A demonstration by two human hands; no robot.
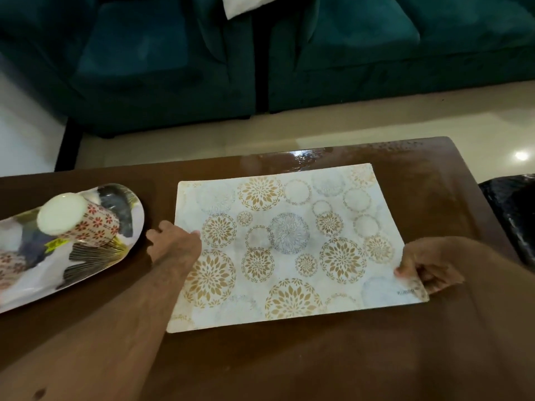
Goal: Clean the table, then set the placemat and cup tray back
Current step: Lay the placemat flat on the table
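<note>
- Placemat (292, 247) lies flat on the brown table (289, 357), right hand (428, 264) pinching its right edge.
- Left hand (173, 241) rests at the mat's left edge, fingers curled; whether it grips, I can't tell.
- Cup tray (86, 256) just left, upturned cup (78, 221) on it.
- Teal sofa (260, 53) behind.

cup tray (86, 256) cut off at left edge, placemat (289, 250) corner lettering blurred

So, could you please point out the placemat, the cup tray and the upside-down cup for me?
placemat (289, 244): head view, centre of its patterned face.
cup tray (86, 264): head view, bare part near its right edge.
cup (95, 227): head view, its flowered side wall.
</note>
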